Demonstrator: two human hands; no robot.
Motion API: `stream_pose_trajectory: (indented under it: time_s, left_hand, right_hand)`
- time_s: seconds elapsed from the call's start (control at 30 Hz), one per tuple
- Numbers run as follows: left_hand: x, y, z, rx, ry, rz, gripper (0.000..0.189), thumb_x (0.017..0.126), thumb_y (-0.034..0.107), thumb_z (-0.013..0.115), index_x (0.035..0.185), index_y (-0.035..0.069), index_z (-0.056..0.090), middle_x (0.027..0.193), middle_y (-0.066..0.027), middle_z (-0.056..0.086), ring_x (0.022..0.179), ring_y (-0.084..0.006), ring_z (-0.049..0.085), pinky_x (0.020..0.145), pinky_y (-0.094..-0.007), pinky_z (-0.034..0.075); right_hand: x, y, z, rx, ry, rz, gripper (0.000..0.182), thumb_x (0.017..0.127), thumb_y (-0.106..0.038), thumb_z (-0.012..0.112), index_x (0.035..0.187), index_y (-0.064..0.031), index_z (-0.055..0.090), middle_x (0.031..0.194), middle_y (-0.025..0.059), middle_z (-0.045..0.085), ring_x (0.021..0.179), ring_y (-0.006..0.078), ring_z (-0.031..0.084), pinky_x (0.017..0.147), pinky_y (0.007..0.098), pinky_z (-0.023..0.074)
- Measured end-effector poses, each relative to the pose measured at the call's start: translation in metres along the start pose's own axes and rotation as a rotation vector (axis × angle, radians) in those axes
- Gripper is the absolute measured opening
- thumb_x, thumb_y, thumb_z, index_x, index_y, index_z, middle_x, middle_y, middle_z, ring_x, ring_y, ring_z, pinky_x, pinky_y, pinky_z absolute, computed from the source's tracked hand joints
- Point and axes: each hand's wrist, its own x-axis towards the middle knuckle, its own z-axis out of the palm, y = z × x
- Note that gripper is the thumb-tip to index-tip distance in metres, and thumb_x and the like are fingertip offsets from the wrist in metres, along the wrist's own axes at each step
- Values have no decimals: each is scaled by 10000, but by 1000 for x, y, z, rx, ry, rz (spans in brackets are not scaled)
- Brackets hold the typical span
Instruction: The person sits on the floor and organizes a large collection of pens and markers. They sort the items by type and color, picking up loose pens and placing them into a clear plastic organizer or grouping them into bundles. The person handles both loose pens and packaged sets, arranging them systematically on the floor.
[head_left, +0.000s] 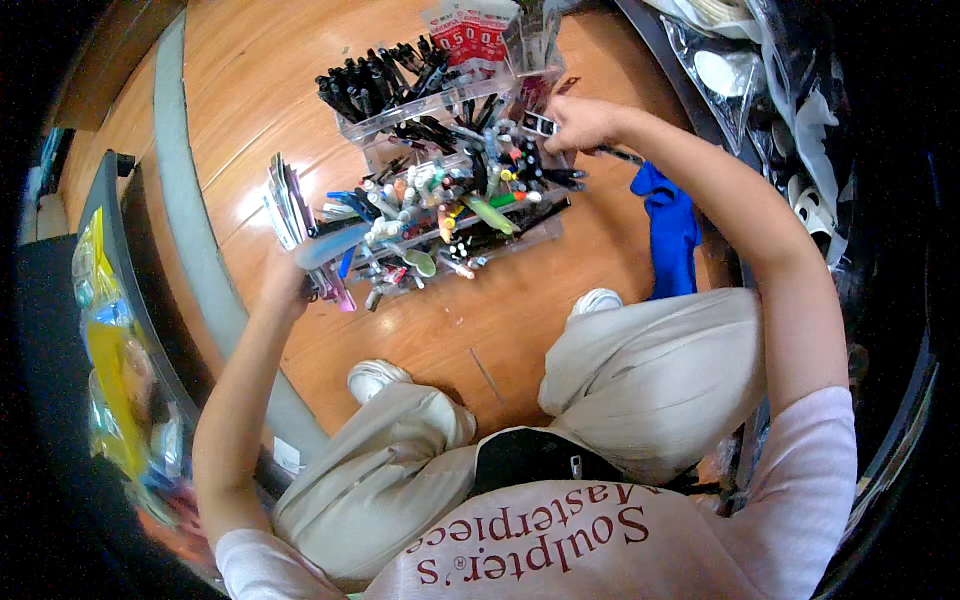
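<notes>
A clear plastic desk organizer (427, 112) stands before me, crammed with pens and markers (405, 191). My left hand (287, 279) is at its left side, against an upright bundle of thin flat pieces (285, 199), some pinkish; its fingers are hidden behind them. A translucent blue strip (334, 246) crosses just above that hand. By the organizer's right side, my right hand (581, 124) has its fingers curled around a small dark piece with a silver edge (540, 123), too small to name. A green-and-orange marker (514, 199) lies among the front pens.
Black pens (375, 79) fill the back row, beside red-and-white printed packets (472, 37). Blue cloth (670, 232) lies to the right on the wood-look floor (442, 330). Bagged goods crowd a dark shelf (742, 82) at right; yellow packets (112, 352) lie at left.
</notes>
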Motion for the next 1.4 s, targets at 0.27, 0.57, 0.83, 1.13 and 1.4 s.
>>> stream_pose_trajectory:
  time_s: [0.27,0.57,0.83,1.13,1.4]
  left_hand:
    - [0,-21,-5,52,-20,-28,156,761,63,512,907,19,544,753,-79,596,619,-159,588,521,-285,493]
    - [-8,-31,-10,24,-178,-25,323,681,-7,536,1002,-8,496,896,-129,597,739,-198,602,599,-307,509]
    - [6,-22,-22,54,-118,-163,311,706,90,585,990,53,463,863,-85,594,680,-161,574,575,-302,490]
    - [32,13,-43,-103,46,-32,171,723,70,578,867,32,494,732,-72,575,622,-161,576,533,-298,491]
    - [33,32,-66,-249,138,76,267,726,161,621,929,30,507,738,-66,569,608,-159,568,538,-277,489]
  right_hand:
    - [-3,17,13,45,-203,45,133,631,-128,607,733,-43,613,573,64,581,369,125,473,306,256,355]
    - [-2,8,0,13,-438,160,247,630,-149,685,825,-28,596,642,70,635,377,83,478,304,217,305]
    - [11,6,-16,-94,-475,220,349,627,-292,720,818,-43,566,637,35,593,477,95,519,351,216,352]
    - [45,-58,-23,-453,173,-435,243,671,-189,633,806,9,591,702,185,588,635,284,583,592,365,448]
    - [140,-133,88,-830,156,-532,191,705,-129,574,844,2,586,827,186,599,784,316,600,670,395,494]
